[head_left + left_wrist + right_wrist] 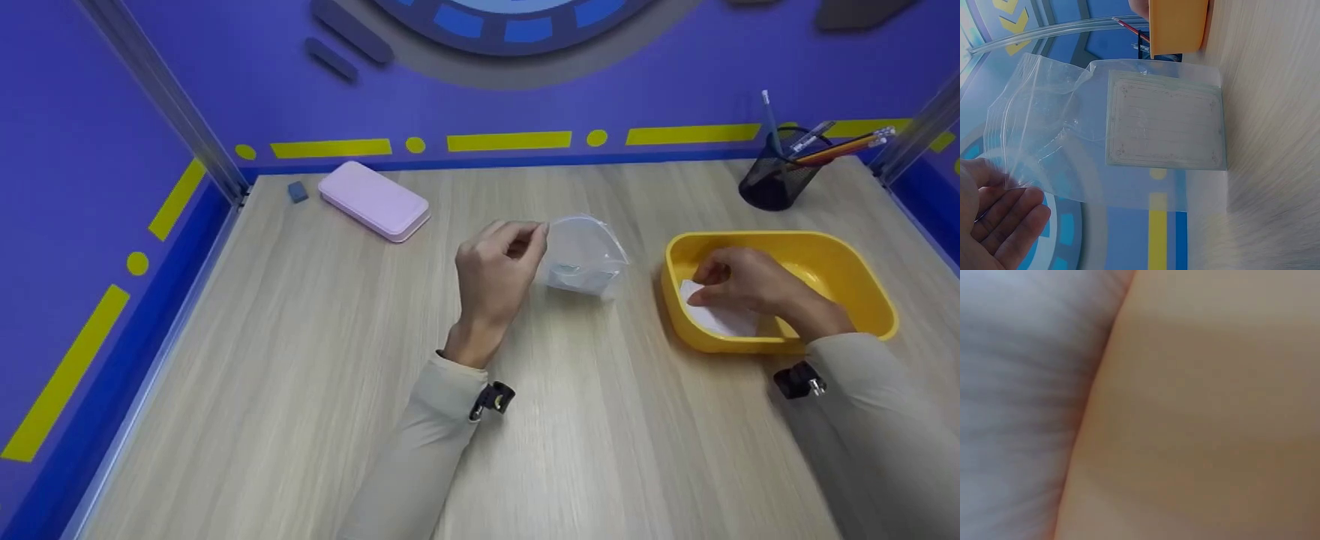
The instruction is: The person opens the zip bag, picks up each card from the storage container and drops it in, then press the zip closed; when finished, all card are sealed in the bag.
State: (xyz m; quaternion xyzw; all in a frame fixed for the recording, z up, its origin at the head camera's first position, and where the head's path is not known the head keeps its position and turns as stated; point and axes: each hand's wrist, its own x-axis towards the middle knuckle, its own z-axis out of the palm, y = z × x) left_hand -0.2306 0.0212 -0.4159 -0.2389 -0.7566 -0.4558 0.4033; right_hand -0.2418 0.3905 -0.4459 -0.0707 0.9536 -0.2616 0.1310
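My left hand [495, 274] pinches the top edge of a clear zip bag [585, 238], which stands upright over the table. Inside the bag's lower part lies a pale stack of lined, bordered note cards [1165, 124]. On the right, my right hand [750, 281] reaches into a yellow bin [750, 345] and pinches the edge of some white paper [724, 321] lying there. How many sheets there are I cannot tell. The right wrist view is blurred, with only a pale fabric [1016, 399] and a yellowish surface showing.
A pink case [375, 199] and a small blue-grey eraser [298, 192] lie at the back left of the wooden table [300, 390]. Behind the bin stands a black mesh cup [776, 176] with several pencils. Blue panels enclose the back and sides.
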